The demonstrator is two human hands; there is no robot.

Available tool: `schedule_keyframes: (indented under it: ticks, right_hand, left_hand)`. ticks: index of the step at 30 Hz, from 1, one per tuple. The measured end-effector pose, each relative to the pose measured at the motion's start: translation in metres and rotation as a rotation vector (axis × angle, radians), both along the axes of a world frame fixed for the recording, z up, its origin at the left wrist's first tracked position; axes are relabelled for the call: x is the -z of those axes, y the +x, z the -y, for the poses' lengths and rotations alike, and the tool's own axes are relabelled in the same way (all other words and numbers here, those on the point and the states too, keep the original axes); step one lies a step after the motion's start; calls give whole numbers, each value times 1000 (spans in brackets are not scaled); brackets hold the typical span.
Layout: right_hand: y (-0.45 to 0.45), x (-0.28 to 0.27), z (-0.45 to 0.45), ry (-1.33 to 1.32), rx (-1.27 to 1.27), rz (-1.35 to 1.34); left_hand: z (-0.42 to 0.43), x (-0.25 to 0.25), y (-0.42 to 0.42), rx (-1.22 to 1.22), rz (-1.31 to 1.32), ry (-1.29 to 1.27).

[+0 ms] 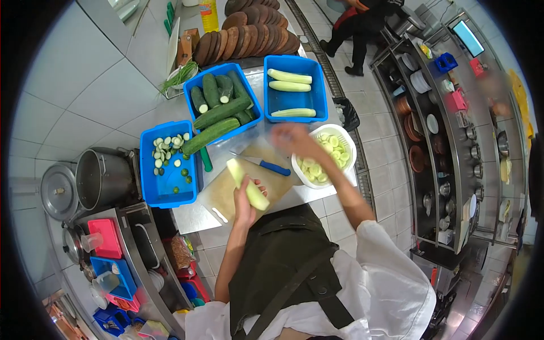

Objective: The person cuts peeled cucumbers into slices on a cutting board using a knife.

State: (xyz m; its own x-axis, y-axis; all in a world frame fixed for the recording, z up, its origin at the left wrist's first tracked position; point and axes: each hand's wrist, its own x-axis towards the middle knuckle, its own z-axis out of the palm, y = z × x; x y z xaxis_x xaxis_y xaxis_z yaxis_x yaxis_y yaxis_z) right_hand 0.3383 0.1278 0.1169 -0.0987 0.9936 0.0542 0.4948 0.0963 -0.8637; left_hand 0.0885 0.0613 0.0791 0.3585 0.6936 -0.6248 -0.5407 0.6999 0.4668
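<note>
My left hand (245, 207) is closed around a peeled pale-green cucumber (249, 182), tilted over the yellowish cutting board (226, 190). My right hand (292, 140) is smeared by motion beyond the board, left of a white basket (352, 148) of cucumber slices (324, 164); its fingers cannot be made out. On the board lies a knife with a blue handle (275, 167). A green handle (205, 160) rests by the board's left edge. Unpeeled cucumbers (211, 135) fill one blue tub (258, 93); peeled cucumbers (290, 86) lie in another blue tub (294, 61).
A third blue tub (146, 190) holds small cut ends (164, 148). Stacked brown round discs (249, 41) and a yellow bottle (209, 16) stand at the back. A large pot (105, 178) is at left. Shelves (430, 141) line the right, and another person (360, 34) stands beyond.
</note>
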Motion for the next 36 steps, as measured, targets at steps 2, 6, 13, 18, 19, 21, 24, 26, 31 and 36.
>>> schedule_keyframes:
  ticks: [2, 6, 13, 18, 19, 21, 24, 26, 31, 36]
  right_hand:
    - [66, 14, -67, 218, 235, 212]
    - [147, 58, -179, 202, 270, 490]
    - [182, 92, -237, -440, 121, 972]
    - [235, 19, -219, -293, -160, 1028]
    - [235, -13, -196, -257, -122, 965]
    - [216, -77, -151, -252, -164, 851]
    - [156, -117, -70, -217, -375, 581]
    - [100, -117, -35, -233, -741, 211]
    - [-9, -36, 35, -604, -304, -294]
    - [-98, 127, 89, -101, 171, 653]
  left_hand:
    - [-17, 0, 17, 243, -337, 234]
    - [-77, 1, 82, 467, -726, 945]
    - [-181, -33, 206, 855, -1237, 1213]
    - [-189, 18, 230, 472, -1416, 1471]
    - [-179, 0, 223, 354, -1320, 1544]
    - [-159, -65, 200, 220, -1232, 1584]
    - [-103, -113, 148, 172, -1449, 1788]
    - [-65, -118, 112, 639, -1432, 1756]
    - [5, -80, -6, 714, -1340, 1371]
    - [34, 14, -70, 641, -1628, 1157]
